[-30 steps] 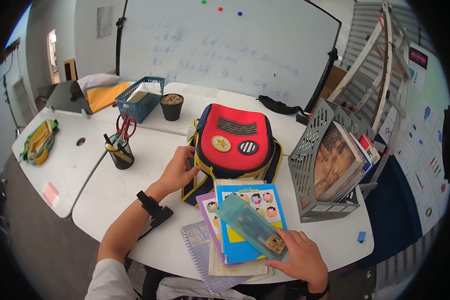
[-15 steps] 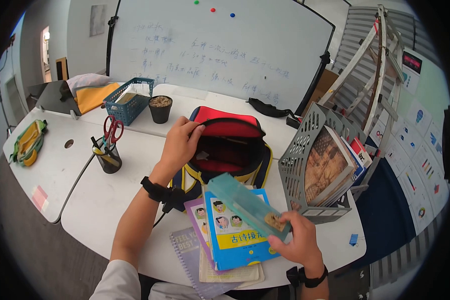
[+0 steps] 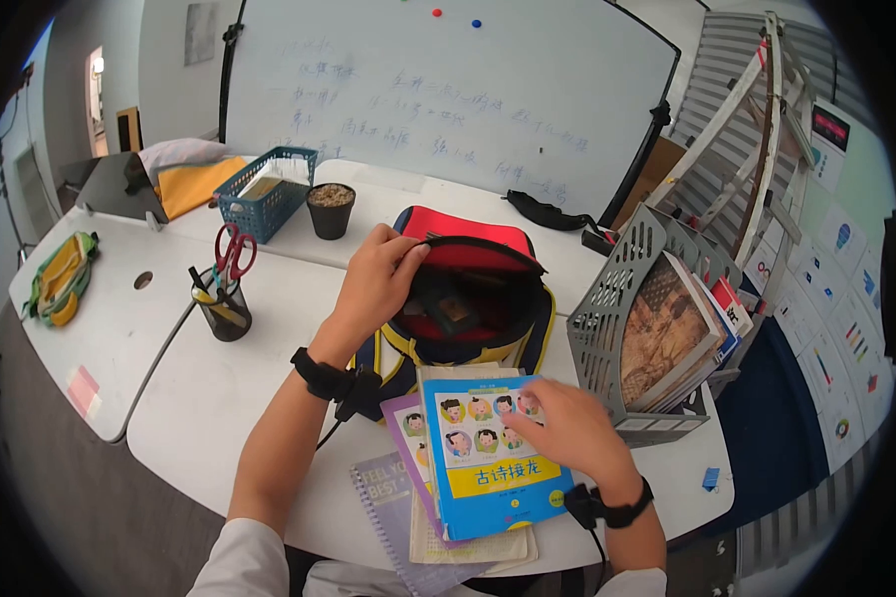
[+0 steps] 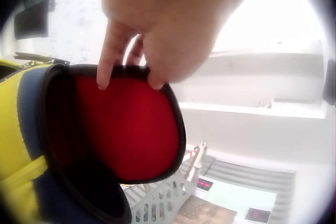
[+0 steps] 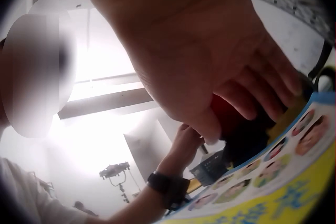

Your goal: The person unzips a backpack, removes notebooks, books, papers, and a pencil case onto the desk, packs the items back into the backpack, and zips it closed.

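Observation:
My left hand (image 3: 371, 282) pinches the edge of the raised flap of a red, navy and yellow backpack (image 3: 468, 230). In the left wrist view the flap's red lining (image 4: 131, 129) shows, with fingers and thumb on its dark rim. Inside the backpack's dark opening lies the translucent teal pencil case (image 3: 455, 314), partly in shadow. My right hand (image 3: 570, 426) hovers over the upper right part of a blue book (image 3: 508, 505), holding nothing, its fingers loosely extended. Below that book are a purple book (image 3: 404, 418), other papers and a grey spiral notebook (image 3: 383, 497).
A grey magazine rack (image 3: 607, 298) with books stands to the right of the backpack. On the left are a pen cup (image 3: 227, 316) with scissors, a blue basket (image 3: 269, 214) and a black pot (image 3: 330, 217). A whiteboard (image 3: 448, 99) stands behind.
My left hand has lifted the backpack's flap open. The pencil case has gone from my right hand into the backpack, and the right hand is back over the blue book with nothing in it.

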The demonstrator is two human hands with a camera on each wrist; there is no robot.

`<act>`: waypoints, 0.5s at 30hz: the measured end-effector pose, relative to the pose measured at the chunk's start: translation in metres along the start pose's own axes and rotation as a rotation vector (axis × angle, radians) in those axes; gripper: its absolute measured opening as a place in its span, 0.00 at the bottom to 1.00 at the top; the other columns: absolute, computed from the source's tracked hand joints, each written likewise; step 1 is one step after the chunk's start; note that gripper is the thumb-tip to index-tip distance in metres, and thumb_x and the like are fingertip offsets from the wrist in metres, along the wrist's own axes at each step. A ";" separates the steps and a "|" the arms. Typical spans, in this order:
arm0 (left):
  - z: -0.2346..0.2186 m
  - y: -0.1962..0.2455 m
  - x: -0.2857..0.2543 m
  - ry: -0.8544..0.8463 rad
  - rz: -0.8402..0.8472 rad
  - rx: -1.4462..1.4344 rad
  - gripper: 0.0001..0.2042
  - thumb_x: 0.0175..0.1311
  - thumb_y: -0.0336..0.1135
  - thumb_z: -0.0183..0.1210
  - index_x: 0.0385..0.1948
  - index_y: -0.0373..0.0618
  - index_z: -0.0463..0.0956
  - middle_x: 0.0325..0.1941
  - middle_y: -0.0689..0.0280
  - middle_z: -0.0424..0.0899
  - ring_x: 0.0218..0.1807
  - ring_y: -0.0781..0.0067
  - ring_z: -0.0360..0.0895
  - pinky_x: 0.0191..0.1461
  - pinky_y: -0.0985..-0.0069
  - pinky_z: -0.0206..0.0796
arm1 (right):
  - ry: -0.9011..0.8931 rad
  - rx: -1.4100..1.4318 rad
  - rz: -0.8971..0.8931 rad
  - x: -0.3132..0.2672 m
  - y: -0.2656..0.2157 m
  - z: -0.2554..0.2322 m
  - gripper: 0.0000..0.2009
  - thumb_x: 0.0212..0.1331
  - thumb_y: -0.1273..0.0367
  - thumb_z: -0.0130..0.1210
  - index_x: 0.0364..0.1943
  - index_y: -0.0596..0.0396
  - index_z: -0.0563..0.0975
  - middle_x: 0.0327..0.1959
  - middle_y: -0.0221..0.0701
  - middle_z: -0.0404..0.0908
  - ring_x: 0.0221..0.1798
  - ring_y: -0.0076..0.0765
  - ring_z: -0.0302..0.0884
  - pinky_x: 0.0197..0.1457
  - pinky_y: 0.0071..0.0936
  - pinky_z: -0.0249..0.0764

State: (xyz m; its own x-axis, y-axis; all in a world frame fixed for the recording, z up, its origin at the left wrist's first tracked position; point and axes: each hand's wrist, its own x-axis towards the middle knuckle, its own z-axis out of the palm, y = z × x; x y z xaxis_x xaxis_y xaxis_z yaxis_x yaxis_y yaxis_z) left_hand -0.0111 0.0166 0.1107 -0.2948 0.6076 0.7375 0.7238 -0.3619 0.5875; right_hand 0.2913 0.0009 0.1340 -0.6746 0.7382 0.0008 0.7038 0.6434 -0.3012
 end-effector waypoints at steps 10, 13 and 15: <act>-0.003 0.006 0.000 -0.018 -0.006 0.020 0.10 0.67 0.36 0.58 0.37 0.38 0.83 0.34 0.56 0.75 0.36 0.55 0.76 0.41 0.65 0.68 | -0.227 0.715 0.332 -0.059 0.079 0.055 0.27 0.54 0.59 0.68 0.51 0.65 0.74 0.46 0.43 0.82 0.47 0.35 0.82 0.50 0.29 0.76; -0.006 0.004 -0.001 0.006 -0.003 0.021 0.10 0.67 0.35 0.58 0.38 0.36 0.82 0.33 0.58 0.75 0.35 0.62 0.74 0.41 0.69 0.66 | -0.149 1.035 0.255 -0.059 0.088 0.060 0.23 0.57 0.67 0.67 0.52 0.65 0.73 0.46 0.36 0.82 0.47 0.27 0.79 0.51 0.25 0.75; -0.005 0.004 -0.001 -0.002 -0.030 -0.018 0.10 0.67 0.35 0.58 0.38 0.36 0.82 0.33 0.58 0.75 0.34 0.62 0.74 0.40 0.69 0.67 | 0.155 0.961 0.257 -0.067 0.086 0.052 0.19 0.61 0.71 0.62 0.53 0.66 0.72 0.49 0.36 0.82 0.48 0.27 0.79 0.53 0.25 0.75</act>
State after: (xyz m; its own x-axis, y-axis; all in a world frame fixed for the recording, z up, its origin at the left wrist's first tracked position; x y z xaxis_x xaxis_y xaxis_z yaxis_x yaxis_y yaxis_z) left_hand -0.0108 0.0109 0.1138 -0.3144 0.6200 0.7189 0.7035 -0.3563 0.6149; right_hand 0.3851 -0.0042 0.0584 -0.4424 0.8941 -0.0690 0.3000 0.0751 -0.9510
